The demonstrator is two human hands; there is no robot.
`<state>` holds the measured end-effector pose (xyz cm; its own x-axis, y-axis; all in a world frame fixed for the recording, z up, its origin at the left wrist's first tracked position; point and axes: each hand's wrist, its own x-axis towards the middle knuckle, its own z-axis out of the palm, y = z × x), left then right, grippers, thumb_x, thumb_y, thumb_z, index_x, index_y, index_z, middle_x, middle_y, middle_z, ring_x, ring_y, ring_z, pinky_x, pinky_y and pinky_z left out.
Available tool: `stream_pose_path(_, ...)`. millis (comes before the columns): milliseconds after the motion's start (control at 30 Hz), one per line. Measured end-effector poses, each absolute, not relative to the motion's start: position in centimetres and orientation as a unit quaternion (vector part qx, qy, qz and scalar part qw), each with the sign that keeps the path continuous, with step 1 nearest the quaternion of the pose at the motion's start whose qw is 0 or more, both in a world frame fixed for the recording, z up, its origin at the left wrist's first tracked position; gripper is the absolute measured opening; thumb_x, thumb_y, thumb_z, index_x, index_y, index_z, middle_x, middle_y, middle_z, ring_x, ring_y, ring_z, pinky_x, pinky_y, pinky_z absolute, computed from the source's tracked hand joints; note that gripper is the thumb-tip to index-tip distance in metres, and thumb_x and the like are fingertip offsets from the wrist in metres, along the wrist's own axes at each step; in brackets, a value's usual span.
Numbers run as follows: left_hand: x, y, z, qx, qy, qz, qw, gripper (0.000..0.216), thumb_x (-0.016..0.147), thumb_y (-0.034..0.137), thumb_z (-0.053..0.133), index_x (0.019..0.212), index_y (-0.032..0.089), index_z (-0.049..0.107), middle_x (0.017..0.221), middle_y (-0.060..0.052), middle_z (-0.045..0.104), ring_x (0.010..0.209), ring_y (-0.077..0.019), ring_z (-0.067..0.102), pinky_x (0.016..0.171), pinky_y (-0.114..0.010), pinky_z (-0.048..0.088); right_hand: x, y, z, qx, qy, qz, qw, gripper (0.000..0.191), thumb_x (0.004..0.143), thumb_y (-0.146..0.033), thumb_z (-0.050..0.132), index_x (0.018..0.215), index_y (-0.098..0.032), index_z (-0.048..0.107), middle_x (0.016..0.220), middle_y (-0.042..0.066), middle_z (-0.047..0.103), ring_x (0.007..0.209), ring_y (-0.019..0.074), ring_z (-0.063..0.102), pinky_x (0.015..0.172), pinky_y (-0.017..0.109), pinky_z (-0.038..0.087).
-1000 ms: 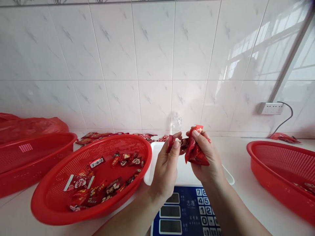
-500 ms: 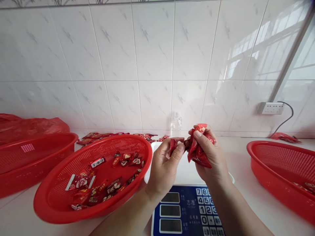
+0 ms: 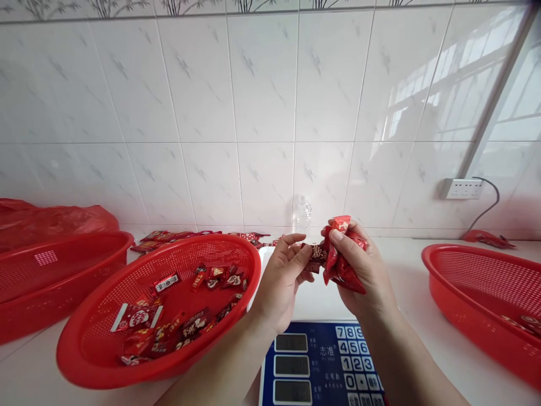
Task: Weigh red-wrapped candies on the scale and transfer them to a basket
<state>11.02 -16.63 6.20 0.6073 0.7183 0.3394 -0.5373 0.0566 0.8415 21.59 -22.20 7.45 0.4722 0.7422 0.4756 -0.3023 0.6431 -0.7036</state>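
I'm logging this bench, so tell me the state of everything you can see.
Left hand: fingers pinching a dark printed wrapper
Right hand: fingers closed around red wrapped packets
Middle perforated basket: open, partly filled with small wrappers
Right basket: open, some packets showing
Left basket: open, contents hidden
Digital scale: displays dark, no figures readable
Clear plastic bottle: upright; contents unclear
Red plastic bag: crumpled
Wall socket: cable apparently plugged in

The packets (image 3: 347, 277) look glossy and film-like; the baskets (image 3: 76, 358) are smooth plastic, the wall tiles (image 3: 266, 84) shiny.
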Motion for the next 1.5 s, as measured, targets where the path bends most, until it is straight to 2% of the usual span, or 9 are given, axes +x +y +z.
stream_pose_path(100, 10.9, -16.6, 6.3, 0.528, 0.081, 0.424, 0.732, 0.028, 0.083, 0.033, 0.068, 0.107, 0.024, 0.058, 0.083, 0.002, 0.061, 0.069, -0.0098, 0.056, 0.062, -0.024, 0.04, 21.6, -22.3, 7.5, -0.27, -0.404, 0.335, 0.807, 0.02, 0.075, -0.035, 0.074, 0.086, -0.025, 0.061, 0.067, -0.004, 0.063, 0.045, 0.0089, 0.053, 0.036, 0.021, 0.039)
stream_pose_path(300, 10.4, -17.4, 6.6, 0.563, 0.09, 0.476, 0.67, 0.03, 0.082, 0.032, 0.07, 0.109, 0.023, 0.06, 0.089, -0.001, 0.061, 0.073, -0.01, 0.058, 0.061, -0.021, 0.043, 22.0, -22.3, 7.6, -0.259, -0.403, 0.34, 0.809, 0.021, 0.076, -0.037, 0.074, 0.089, -0.025, 0.061, 0.066, -0.004, 0.062, 0.05, 0.0117, 0.057, 0.035, 0.02, 0.037)
stream_pose_path(500, 10.5, -17.8, 6.6, 0.574, 0.094, 0.488, 0.651, 0.029, 0.082, 0.031, 0.069, 0.109, 0.023, 0.06, 0.093, -0.002, 0.061, 0.081, -0.0122, 0.059, 0.065, -0.021, 0.047, 22.4, -22.2, 7.6, -0.258, -0.407, 0.345, 0.806, 0.019, 0.077, -0.037, 0.073, 0.086, -0.025, 0.06, 0.066, -0.005, 0.062, 0.04, 0.0085, 0.049, 0.035, 0.022, 0.036)
stream_pose_path(767, 10.4, -18.1, 6.2, 0.618, 0.067, 0.523, 0.583, 0.018, 0.087, 0.03, 0.063, 0.105, 0.024, 0.06, 0.093, -0.001, 0.061, 0.085, -0.0121, 0.056, 0.078, -0.025, 0.048, 22.0, -22.0, 7.5, -0.28, -0.404, 0.33, 0.806, 0.021, 0.074, -0.035, 0.075, 0.085, -0.023, 0.062, 0.071, -0.003, 0.064, 0.053, 0.0103, 0.057, 0.048, 0.023, 0.048)
stream_pose_path(933, 9.6, -18.7, 7.0, 0.608, 0.079, 0.586, 0.529, 0.016, 0.092, 0.032, 0.056, 0.107, 0.027, 0.058, 0.11, -0.001, 0.058, 0.108, -0.0152, 0.052, 0.094, -0.027, 0.042, 21.8, -21.8, 7.4, -0.281, -0.382, 0.294, 0.83, 0.021, 0.074, -0.036, 0.076, 0.083, -0.024, 0.062, 0.071, -0.004, 0.062, 0.055, 0.0095, 0.056, 0.048, 0.022, 0.047)
stream_pose_path(1100, 8.4, -18.8, 8.3, 0.58, 0.059, 0.624, 0.52, 0.016, 0.092, 0.033, 0.054, 0.107, 0.027, 0.058, 0.11, -0.002, 0.057, 0.107, -0.0167, 0.05, 0.095, -0.029, 0.04, 21.3, -22.5, 7.7, -0.263, -0.372, 0.25, 0.854, 0.018, 0.075, -0.033, 0.075, 0.084, -0.024, 0.062, 0.07, -0.005, 0.06, 0.05, 0.007, 0.051, 0.046, 0.02, 0.045)
stream_pose_path(1233, 7.5, -19.0, 9.2, 0.563, 0.035, 0.639, 0.523, 0.016, 0.091, 0.031, 0.056, 0.106, 0.025, 0.058, 0.107, -0.002, 0.058, 0.1, -0.0146, 0.051, 0.088, -0.026, 0.043, 21.8, -23.5, 7.7, -0.282, -0.394, 0.194, 0.853, 0.018, 0.077, -0.032, 0.074, 0.086, -0.025, 0.06, 0.068, -0.005, 0.06, 0.049, 0.0079, 0.052, 0.043, 0.019, 0.043)
stream_pose_path(1367, 6.6, -19.1, 9.7, 0.555, 0.017, 0.646, 0.524, 0.017, 0.09, 0.031, 0.058, 0.106, 0.026, 0.059, 0.106, -0.002, 0.058, 0.097, -0.0142, 0.052, 0.085, -0.025, 0.045, 25.2, -24.7, 7.2, -0.391, -0.415, 0.104, 0.815, 0.025, 0.072, -0.035, 0.077, 0.087, -0.023, 0.06, 0.066, -0.004, 0.06, 0.049, 0.0096, 0.054, 0.041, 0.019, 0.044)
stream_pose_path(1500, 6.2, -19.0, 9.8, 0.565, 0.008, 0.647, 0.512, 0.019, 0.09, 0.032, 0.058, 0.108, 0.027, 0.059, 0.107, -0.002, 0.058, 0.103, -0.016, 0.052, 0.086, -0.028, 0.045, 31.0, -26.7, 7.0, -0.592, -0.362, -0.1, 0.713, 0.036, 0.069, -0.047, 0.075, 0.091, -0.021, 0.062, 0.065, -0.003, 0.059, 0.046, 0.0106, 0.052, 0.037, 0.02, 0.041)
